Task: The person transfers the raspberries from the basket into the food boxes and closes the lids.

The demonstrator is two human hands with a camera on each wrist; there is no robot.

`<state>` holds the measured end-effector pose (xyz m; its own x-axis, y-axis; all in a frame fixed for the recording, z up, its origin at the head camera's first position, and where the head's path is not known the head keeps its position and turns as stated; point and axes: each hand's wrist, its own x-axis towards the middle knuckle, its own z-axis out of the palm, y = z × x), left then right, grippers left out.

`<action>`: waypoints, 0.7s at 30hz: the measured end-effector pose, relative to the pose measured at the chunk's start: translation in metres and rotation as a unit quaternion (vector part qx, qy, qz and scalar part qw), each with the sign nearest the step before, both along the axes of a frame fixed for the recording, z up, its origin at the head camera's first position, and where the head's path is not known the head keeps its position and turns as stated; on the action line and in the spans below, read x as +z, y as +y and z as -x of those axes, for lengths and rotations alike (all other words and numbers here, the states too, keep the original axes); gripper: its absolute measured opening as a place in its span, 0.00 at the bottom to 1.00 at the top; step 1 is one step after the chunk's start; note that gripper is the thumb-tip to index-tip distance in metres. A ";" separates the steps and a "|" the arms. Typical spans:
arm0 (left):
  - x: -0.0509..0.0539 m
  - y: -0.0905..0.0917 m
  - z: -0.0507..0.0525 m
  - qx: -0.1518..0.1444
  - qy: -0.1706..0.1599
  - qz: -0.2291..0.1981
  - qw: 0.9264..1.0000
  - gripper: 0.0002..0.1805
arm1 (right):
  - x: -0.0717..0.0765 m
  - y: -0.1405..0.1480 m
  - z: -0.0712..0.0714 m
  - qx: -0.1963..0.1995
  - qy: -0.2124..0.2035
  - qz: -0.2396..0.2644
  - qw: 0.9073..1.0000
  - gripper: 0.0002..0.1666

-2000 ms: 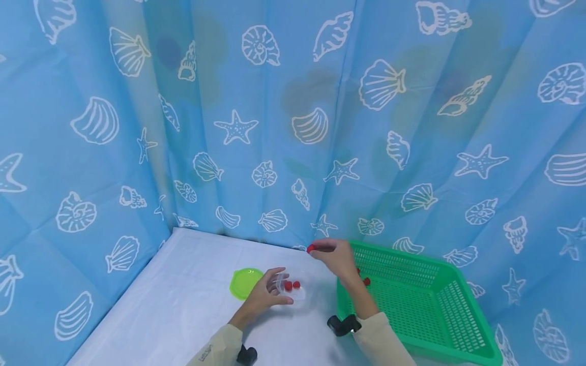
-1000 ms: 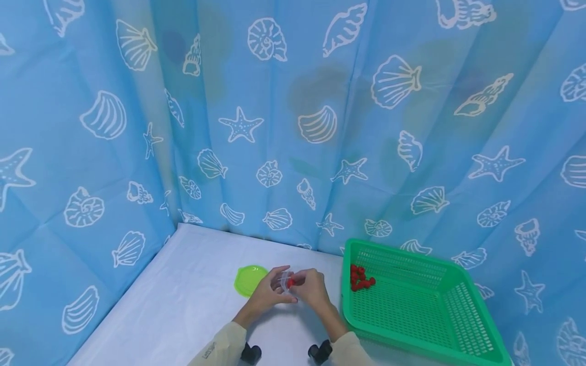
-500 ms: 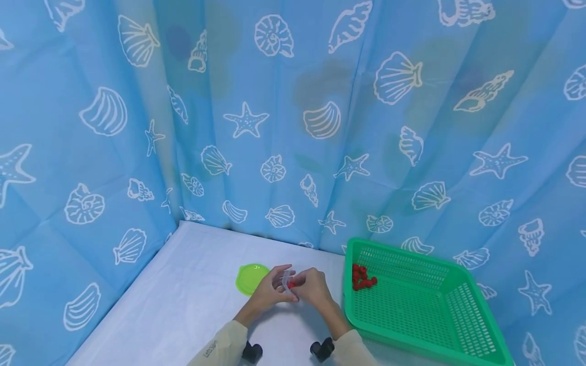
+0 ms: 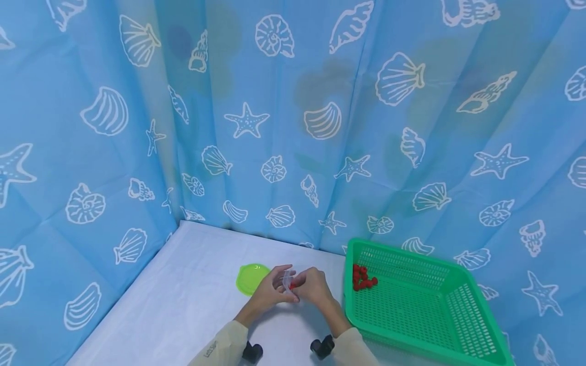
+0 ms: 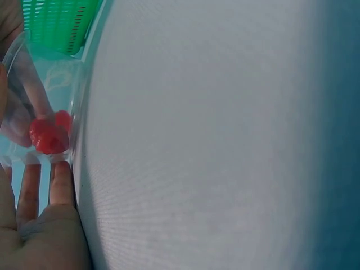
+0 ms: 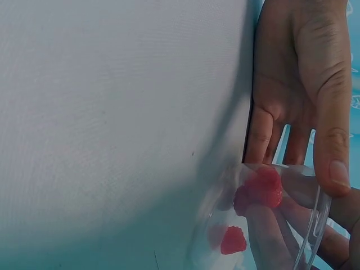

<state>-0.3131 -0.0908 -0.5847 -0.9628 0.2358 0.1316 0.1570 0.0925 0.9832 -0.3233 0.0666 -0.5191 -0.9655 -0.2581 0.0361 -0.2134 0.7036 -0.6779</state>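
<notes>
My left hand (image 4: 267, 292) holds a clear plastic container (image 5: 56, 79) on its side just above the table, thumb at the rim and fingers under it. My right hand (image 4: 313, 287) reaches into the container's mouth. Its fingers (image 6: 270, 230) show through the clear wall and pinch a raspberry (image 6: 263, 190) against the inside. Another raspberry (image 6: 233, 240) lies further along the wall. In the left wrist view, red raspberries (image 5: 49, 136) sit at the right fingertips. In the head view, the hands hide most of the container.
A lime-green lid (image 4: 252, 278) lies on the white table (image 4: 201, 284), left of the hands. The green perforated basket (image 4: 412, 305) stands at the right, with several raspberries (image 4: 360, 277) in its far left corner. A blue shell-patterned curtain (image 4: 274, 132) hangs behind.
My right hand brought a raspberry from beside the basket leftward and down into the container. My left hand has turned the container's mouth toward it. Over the last half second, both hands barely move.
</notes>
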 end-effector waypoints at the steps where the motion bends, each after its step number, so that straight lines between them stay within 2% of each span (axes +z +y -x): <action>1: 0.001 0.000 0.000 -0.002 0.000 -0.001 1.000 0.47 | 0.001 0.001 0.000 0.003 0.000 0.000 1.000 0.05; 4: 0.002 0.002 0.002 -0.007 -0.003 -0.006 1.000 0.47 | 0.006 0.004 0.001 0.008 -0.003 -0.003 1.000 0.06; 7: 0.001 0.003 0.003 0.000 -0.017 -0.005 1.000 0.46 | 0.019 0.008 0.000 0.005 -0.006 -0.003 1.000 0.07; 12: -0.002 0.006 0.007 0.013 -0.043 -0.001 0.999 0.46 | 0.058 0.023 0.002 -0.009 0.019 0.008 1.000 0.10; 17: -0.001 0.007 0.009 0.018 -0.048 -0.001 0.999 0.45 | 0.099 0.051 0.016 -0.030 0.049 0.031 0.998 0.11; 21: 0.001 0.008 0.008 0.020 -0.045 -0.001 0.999 0.45 | 0.117 0.086 0.034 -0.040 0.065 0.043 0.996 0.12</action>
